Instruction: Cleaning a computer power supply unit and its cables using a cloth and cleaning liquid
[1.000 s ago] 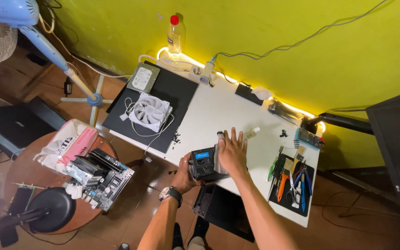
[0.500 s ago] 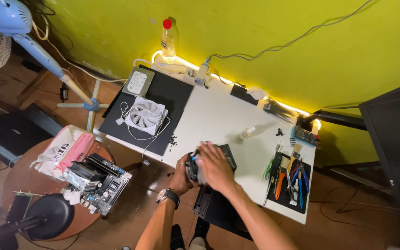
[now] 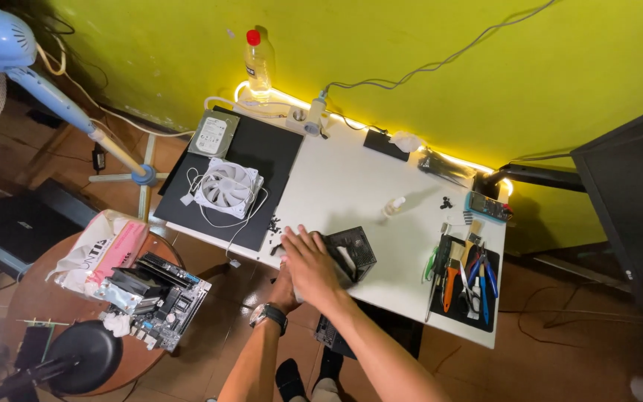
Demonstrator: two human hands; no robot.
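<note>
A box (image 3: 351,251) sits at the table's (image 3: 351,186) near edge under the right hand (image 3: 308,266). The fan (image 3: 226,186) lies left, tools (image 3: 464,277) right, maybe on a mat.

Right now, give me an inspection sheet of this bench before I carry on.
Surface: white table, black mat on its left part.
Job's things: black box at the front edge.
Clutter: white fan, hard drive, bottle, tool tray, loose screws.
Hands: right hand flat over the box; left hand mostly hidden beneath it.
Cables: fan lead, power strip.
Surroundings: motherboard on round stool, standing fan, yellow wall.
</note>
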